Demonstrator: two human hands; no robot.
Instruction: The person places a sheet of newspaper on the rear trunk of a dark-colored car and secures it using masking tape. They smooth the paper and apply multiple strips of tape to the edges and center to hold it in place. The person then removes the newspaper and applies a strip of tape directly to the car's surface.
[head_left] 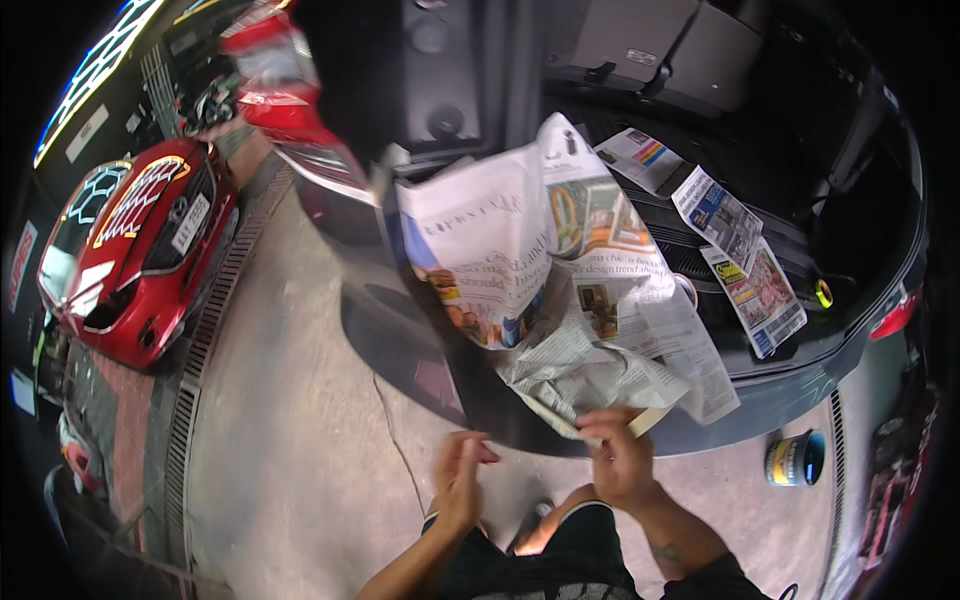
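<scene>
My right hand (622, 458) pinches the lower edge of a crumpled sheet of newspaper (560, 290) together with a strip of pale masking tape (640, 423), against the dark rear bumper (780, 400) of a car. The newspaper hangs over the edge of the open boot. My left hand (460, 482) hovers a little to the left and lower, fingers loosely curled, holding nothing that I can see.
Loose newspaper pages (745, 265) lie on the boot floor (760, 170). A small blue and yellow can (795, 458) stands on the concrete floor at the right. A red car (140, 250) is parked at the left beside a long drain grate (205, 340).
</scene>
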